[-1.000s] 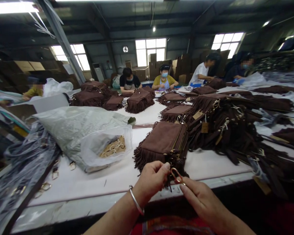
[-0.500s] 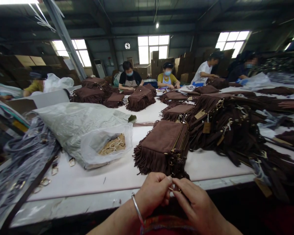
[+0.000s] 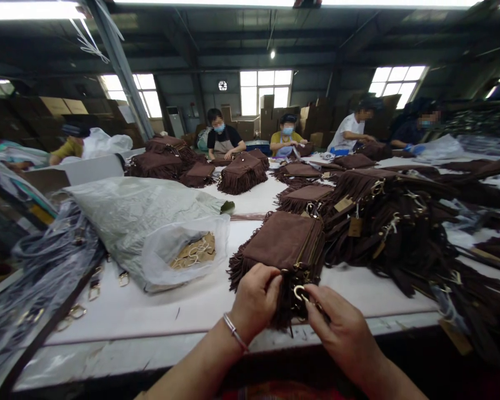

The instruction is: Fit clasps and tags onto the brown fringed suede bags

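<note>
A stack of brown fringed bags [image 3: 277, 239] with brass-coloured zips lies just beyond my hands at the table's front. My left hand [image 3: 256, 297], a silver bangle on its wrist, is closed at the front corner of this stack. Its thumb and finger pinch the edge of a fringed bag beside a small gold fitting. Close to the right of it, my right hand [image 3: 339, 322] pinches a gold snap hook [image 3: 299, 293]. The hook's curved end points toward the bags' gold hardware. What hangs from the hook is mostly hidden by my fingers.
A pale sack [image 3: 150, 205] with an open mouth holds brown tags [image 3: 196, 251] on white strings. Plastic-wrapped straps with buckles [image 3: 58, 261] lie at left. A heap of fringed bags [image 3: 383, 222] stands at right. Several masked people work across the table [image 3: 158, 311].
Both hands have moved up and forward from the table edge to the bag stack, and farther apart. The gold hook now shows in my right hand. The view has tilted slightly upward.
</note>
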Tool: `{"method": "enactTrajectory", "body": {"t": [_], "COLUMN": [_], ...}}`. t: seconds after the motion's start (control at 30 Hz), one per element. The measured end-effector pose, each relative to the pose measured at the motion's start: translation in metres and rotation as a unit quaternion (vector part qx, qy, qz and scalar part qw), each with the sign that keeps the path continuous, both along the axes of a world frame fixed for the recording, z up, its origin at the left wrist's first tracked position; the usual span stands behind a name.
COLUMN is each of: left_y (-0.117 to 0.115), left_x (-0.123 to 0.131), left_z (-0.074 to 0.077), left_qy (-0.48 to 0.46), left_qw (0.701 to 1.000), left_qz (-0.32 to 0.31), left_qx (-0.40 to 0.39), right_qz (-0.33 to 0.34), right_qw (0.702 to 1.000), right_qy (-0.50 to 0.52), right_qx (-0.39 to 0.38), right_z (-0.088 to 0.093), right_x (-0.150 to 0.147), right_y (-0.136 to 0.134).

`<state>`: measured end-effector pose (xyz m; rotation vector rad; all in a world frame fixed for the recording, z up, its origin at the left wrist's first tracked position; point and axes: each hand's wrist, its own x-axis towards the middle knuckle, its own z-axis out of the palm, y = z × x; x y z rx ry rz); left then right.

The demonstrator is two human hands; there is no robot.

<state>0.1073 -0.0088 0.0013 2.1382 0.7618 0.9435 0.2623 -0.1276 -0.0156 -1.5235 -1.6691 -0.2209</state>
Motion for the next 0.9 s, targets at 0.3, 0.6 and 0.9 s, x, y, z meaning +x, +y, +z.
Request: {"method": "enactTrajectory", "body": {"t": [0.3, 0.6, 0.9], "left_y": [0.028, 0.033, 0.048], "left_x": [0.013, 0.019, -0.038], "left_z": [-0.025, -0.036, -0.020], "left_qy": [0.078, 0.006, 0.019], "left_qw": [0.975, 0.972, 0.979], "left_qz": [-0.053, -0.065, -0.112], "left_qx": [0.202, 0.226, 0.169], "right_qz": [-0.040, -0.092, -0.087], "right_qw": [0.991, 0.955, 0.992], "right_qy": [-0.126, -0.282, -0.024], "right_qx": [-0.013, 0.004, -0.083], "right_z": [0.007, -0.015, -0.055], "right_x": [0.002, -0.003, 0.050], "right_y": [0.049, 0.040, -0.028]}}
